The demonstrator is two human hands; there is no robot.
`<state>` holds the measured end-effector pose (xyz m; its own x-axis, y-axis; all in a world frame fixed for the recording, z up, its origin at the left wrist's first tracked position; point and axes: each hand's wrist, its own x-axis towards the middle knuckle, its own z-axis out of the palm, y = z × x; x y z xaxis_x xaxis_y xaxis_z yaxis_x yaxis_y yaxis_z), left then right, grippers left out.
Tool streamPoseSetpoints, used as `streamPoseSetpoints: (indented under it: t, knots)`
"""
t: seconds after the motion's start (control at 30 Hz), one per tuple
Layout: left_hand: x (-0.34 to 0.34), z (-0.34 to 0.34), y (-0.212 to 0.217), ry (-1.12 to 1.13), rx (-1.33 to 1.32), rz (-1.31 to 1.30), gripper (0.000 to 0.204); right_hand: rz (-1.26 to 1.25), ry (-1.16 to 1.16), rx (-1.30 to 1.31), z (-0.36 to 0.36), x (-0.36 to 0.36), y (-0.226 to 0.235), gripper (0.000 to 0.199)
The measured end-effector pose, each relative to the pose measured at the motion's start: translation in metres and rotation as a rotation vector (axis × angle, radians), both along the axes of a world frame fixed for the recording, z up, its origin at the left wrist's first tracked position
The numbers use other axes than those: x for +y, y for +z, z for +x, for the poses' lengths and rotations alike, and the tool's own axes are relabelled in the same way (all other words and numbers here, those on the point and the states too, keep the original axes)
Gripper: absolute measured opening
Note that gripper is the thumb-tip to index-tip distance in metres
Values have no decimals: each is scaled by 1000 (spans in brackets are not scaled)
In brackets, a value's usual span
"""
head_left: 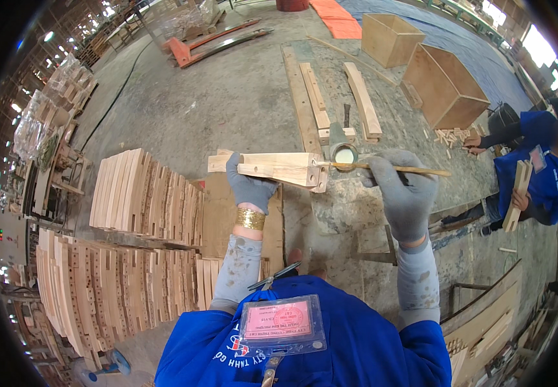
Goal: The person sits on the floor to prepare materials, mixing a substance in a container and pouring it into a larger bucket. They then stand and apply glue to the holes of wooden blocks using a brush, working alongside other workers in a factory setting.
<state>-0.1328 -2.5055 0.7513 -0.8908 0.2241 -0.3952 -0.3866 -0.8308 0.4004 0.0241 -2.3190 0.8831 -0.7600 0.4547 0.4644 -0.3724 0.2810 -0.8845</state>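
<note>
Gloved in grey, my left hand grips a pair of pale wooden furniture pieces, with drilled holes at their right end. My right hand, also gloved, pinches a thin wooden stick. The stick's left tip reaches the drilled end of the wood. Just behind the stick, a small cup of whitish liquid stands on the work surface. A hammer-like tool with a dark handle lies beyond the cup, among long wooden parts.
Stacked wooden parts stand at my left, with another stack nearer. At right, a co-worker holds wood and reaches toward a pile of dowels. Plywood boxes stand far right; an orange pallet jack is far left.
</note>
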Motion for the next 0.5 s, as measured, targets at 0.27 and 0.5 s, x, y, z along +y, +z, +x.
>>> streamPoseSetpoints:
  t: [0.27, 0.5]
  knots:
    - [-3, 0, 1, 5, 13, 4, 60, -209, -87, -59, 14, -5, 15, 6]
    - [-6, 2, 3, -10, 42, -1, 62, -79, -57, -59, 16, -8, 9, 7]
